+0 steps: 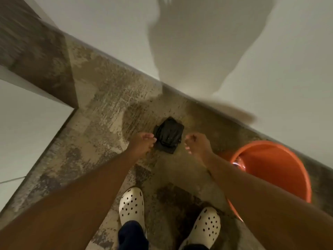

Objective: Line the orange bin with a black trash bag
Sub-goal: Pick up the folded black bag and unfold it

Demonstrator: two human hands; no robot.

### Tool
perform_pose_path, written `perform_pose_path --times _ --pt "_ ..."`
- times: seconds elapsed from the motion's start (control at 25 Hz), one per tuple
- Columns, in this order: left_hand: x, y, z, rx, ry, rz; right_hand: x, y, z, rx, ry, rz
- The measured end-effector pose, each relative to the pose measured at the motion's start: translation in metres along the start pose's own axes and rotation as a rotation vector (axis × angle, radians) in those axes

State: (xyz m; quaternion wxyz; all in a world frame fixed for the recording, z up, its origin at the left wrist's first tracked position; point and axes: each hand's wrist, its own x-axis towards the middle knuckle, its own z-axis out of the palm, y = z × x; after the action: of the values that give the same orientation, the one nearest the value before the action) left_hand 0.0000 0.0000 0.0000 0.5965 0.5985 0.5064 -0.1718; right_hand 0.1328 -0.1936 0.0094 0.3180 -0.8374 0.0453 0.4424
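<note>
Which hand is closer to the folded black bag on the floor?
Left. The left hand appears to overlap the folded black bag's left edge; the right hand sits just off its right side, with floor showing between.

We see a mottled beige-and-brown floor (pixel 100 98) running along the foot of a white wall. A folded black trash bag (pixel 168 136) lies flat on it, near the wall. To the right of the bag, well apart, the orange bin (pixel 281 170) stands on the floor against the wall. Nearer us than the bag, two white perforated clogs (pixel 132 204) stand side by side.
</note>
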Motion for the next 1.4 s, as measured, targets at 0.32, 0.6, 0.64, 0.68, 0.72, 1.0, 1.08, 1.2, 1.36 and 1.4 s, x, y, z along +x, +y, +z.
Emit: perform_pose_path --times 0.32,0.6,0.64,0.68,0.72,1.0,1.08,1.2,1.36,1.4 --pt "0.124 -0.037 0.048 0.155 -0.065 0.042 0.107 0.032 0.064 0.288 -0.046 0.255" --pt "0.15 -0.039 0.066 0.165 -0.094 0.004 0.126 0.031 0.081 0.339 0.027 0.247" --pt "0.146 -0.035 0.065 0.135 -0.077 -0.01 0.123 0.029 0.079 0.347 0.045 0.219" --pt "0.142 -0.032 0.064 0.091 -0.049 -0.028 0.118 0.028 0.077 0.367 0.067 0.2" --pt "0.134 -0.028 0.062 0.042 -0.034 -0.052 0.109 0.026 0.075 0.395 0.078 0.186" --pt "0.012 0.005 0.05 -0.369 -0.046 -0.158 -0.011 0.005 0.047 0.747 0.036 0.252" --pt "-0.041 0.025 0.044 -0.366 -0.052 -0.092 -0.057 -0.007 0.027 0.847 0.009 0.236" --pt "-0.122 0.048 0.024 0.044 -0.197 0.224 -0.119 -0.03 -0.005 1.011 -0.03 0.212" --pt "-0.201 0.08 -0.001 0.772 -0.047 0.822 -0.184 -0.07 -0.058 1.076 -0.159 0.105" --pt "-0.214 0.094 -0.005 0.722 0.037 0.891 -0.197 -0.081 -0.072 1.027 -0.192 0.056"
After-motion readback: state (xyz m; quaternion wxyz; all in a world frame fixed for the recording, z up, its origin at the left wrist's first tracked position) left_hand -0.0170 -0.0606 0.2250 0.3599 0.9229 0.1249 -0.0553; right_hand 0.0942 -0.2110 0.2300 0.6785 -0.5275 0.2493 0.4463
